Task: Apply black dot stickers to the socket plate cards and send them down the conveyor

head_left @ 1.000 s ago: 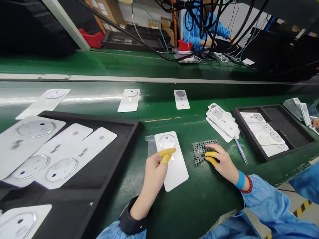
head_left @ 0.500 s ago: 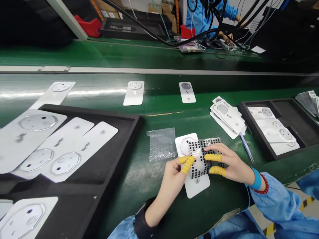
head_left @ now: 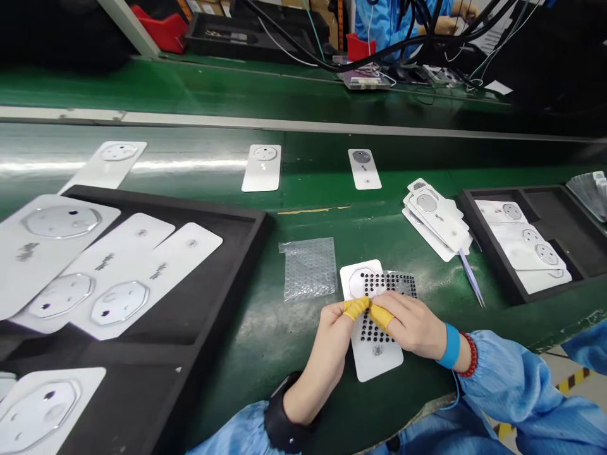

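The left hand (head_left: 329,338) and right hand (head_left: 410,325) meet over a white card (head_left: 377,360), each hemming the other in. Leftward, a bubble-wrap sheet (head_left: 309,268) lies just beside the card, and beyond it a strip of green worktop (head_left: 265,341) gives passage up to the wall of a black foam tray (head_left: 251,218). Rightward, a slim pale tool (head_left: 471,278) and a pile of white cards (head_left: 439,221) stand in the way, with a second black tray (head_left: 478,218) behind them. Ahead, the worktop runs open to three lone cards (head_left: 264,167).

This is a factory assembly line, with a green conveyor desk (head_left: 190,88) crossing the view, a foam-lined black tray (head_left: 190,212) at 9 o'clock, a red bin (head_left: 159,28) at 11 o'clock and a co-worker's blue smock (head_left: 379,19) at 12 o'clock.
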The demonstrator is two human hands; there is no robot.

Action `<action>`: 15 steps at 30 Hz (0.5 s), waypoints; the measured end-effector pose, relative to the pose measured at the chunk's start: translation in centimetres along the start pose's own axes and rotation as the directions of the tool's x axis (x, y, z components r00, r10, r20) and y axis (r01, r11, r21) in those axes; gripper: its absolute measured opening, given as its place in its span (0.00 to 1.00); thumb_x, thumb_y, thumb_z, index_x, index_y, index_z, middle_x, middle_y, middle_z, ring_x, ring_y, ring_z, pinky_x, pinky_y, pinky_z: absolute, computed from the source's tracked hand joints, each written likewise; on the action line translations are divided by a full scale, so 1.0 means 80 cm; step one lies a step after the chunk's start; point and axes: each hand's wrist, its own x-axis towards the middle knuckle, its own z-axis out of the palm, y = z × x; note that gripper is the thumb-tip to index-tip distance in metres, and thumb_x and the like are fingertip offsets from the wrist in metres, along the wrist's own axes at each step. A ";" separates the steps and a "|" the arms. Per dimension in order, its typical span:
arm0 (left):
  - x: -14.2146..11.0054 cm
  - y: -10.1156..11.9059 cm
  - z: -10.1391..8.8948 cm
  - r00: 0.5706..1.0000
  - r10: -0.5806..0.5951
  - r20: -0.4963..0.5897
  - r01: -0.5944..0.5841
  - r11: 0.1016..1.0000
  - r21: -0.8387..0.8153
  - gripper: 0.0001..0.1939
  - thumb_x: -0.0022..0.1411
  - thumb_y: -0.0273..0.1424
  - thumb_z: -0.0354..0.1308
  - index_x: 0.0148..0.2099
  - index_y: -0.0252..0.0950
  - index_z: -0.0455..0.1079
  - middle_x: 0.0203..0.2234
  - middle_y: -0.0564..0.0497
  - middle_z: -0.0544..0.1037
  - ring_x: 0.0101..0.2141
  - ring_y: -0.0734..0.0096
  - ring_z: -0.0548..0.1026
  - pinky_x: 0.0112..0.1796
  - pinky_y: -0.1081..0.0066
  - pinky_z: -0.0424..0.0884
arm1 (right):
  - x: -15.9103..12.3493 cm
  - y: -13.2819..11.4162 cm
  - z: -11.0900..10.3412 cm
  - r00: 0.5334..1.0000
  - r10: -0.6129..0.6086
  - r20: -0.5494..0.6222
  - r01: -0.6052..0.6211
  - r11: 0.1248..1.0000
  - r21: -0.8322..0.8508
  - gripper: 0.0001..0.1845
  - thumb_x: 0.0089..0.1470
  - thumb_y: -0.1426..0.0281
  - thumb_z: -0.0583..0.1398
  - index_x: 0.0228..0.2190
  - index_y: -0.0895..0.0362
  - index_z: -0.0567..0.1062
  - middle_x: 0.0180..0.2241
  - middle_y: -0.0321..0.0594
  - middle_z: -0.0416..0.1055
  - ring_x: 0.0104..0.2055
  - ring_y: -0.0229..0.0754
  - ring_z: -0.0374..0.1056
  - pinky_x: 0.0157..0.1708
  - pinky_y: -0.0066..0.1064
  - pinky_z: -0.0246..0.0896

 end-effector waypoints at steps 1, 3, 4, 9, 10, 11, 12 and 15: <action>0.001 0.001 0.000 1.000 0.000 -0.001 0.000 1.000 0.008 0.07 0.44 0.30 0.60 0.18 0.33 0.69 0.13 0.54 0.71 0.17 0.76 0.65 0.22 0.75 0.63 | 0.000 0.003 0.001 1.000 -0.011 0.016 0.011 1.000 0.008 0.10 0.62 0.80 0.52 0.35 0.60 0.72 0.37 0.52 0.74 0.40 0.47 0.71 0.36 0.37 0.73; 0.004 0.003 -0.003 1.000 0.006 0.005 -0.006 0.999 0.039 0.09 0.45 0.32 0.61 0.19 0.33 0.71 0.14 0.53 0.72 0.18 0.74 0.66 0.22 0.73 0.63 | -0.002 0.013 0.001 0.997 0.034 0.062 -0.040 0.995 0.092 0.09 0.62 0.78 0.51 0.37 0.60 0.71 0.39 0.52 0.73 0.41 0.47 0.71 0.36 0.37 0.72; 0.006 0.004 -0.005 1.000 0.019 0.000 -0.019 0.998 0.059 0.09 0.46 0.33 0.62 0.20 0.32 0.72 0.15 0.51 0.74 0.18 0.72 0.68 0.23 0.73 0.64 | -0.004 0.019 0.001 0.992 0.085 0.094 -0.098 0.983 0.154 0.08 0.62 0.78 0.51 0.38 0.59 0.70 0.39 0.52 0.73 0.41 0.47 0.70 0.36 0.37 0.72; 0.005 0.011 -0.015 0.961 0.236 -0.144 -0.211 0.963 0.168 0.20 0.48 0.34 0.67 0.45 0.33 0.76 0.36 0.46 0.81 0.35 0.60 0.77 0.34 0.69 0.71 | -0.015 0.047 -0.017 0.941 0.278 0.195 -0.331 0.879 0.343 0.07 0.61 0.78 0.52 0.36 0.56 0.69 0.35 0.46 0.72 0.35 0.42 0.70 0.33 0.34 0.71; 0.003 0.010 -0.014 0.944 0.294 -0.151 -0.261 0.944 0.201 0.28 0.50 0.35 0.66 0.54 0.35 0.71 0.37 0.46 0.81 0.35 0.59 0.77 0.34 0.68 0.72 | -0.014 0.049 -0.023 0.930 0.322 0.175 -0.366 0.845 0.390 0.07 0.61 0.77 0.53 0.35 0.56 0.70 0.35 0.45 0.72 0.36 0.42 0.71 0.34 0.33 0.71; -0.001 0.008 -0.013 0.931 0.338 -0.140 -0.302 0.926 0.227 0.37 0.52 0.36 0.66 0.63 0.35 0.62 0.37 0.46 0.81 0.34 0.58 0.78 0.33 0.67 0.72 | -0.011 0.048 -0.028 0.915 0.381 0.137 -0.400 0.799 0.448 0.06 0.61 0.76 0.55 0.35 0.55 0.70 0.36 0.44 0.72 0.37 0.41 0.71 0.36 0.33 0.71; -0.005 0.005 -0.011 0.925 0.361 -0.114 -0.327 0.913 0.244 0.44 0.54 0.36 0.65 0.69 0.35 0.50 0.34 0.47 0.81 0.31 0.58 0.78 0.31 0.67 0.73 | -0.006 0.045 -0.032 0.893 0.443 0.081 -0.420 0.752 0.508 0.05 0.60 0.75 0.56 0.34 0.55 0.71 0.37 0.43 0.72 0.38 0.41 0.71 0.38 0.34 0.70; -0.017 -0.008 -0.002 0.945 0.327 -0.010 -0.316 0.921 0.227 0.56 0.57 0.39 0.63 0.72 0.35 0.26 0.29 0.49 0.80 0.25 0.59 0.78 0.27 0.66 0.74 | 0.010 0.029 -0.036 0.831 0.548 -0.093 -0.387 0.690 0.611 0.03 0.59 0.74 0.60 0.34 0.54 0.73 0.41 0.44 0.70 0.43 0.43 0.70 0.45 0.38 0.69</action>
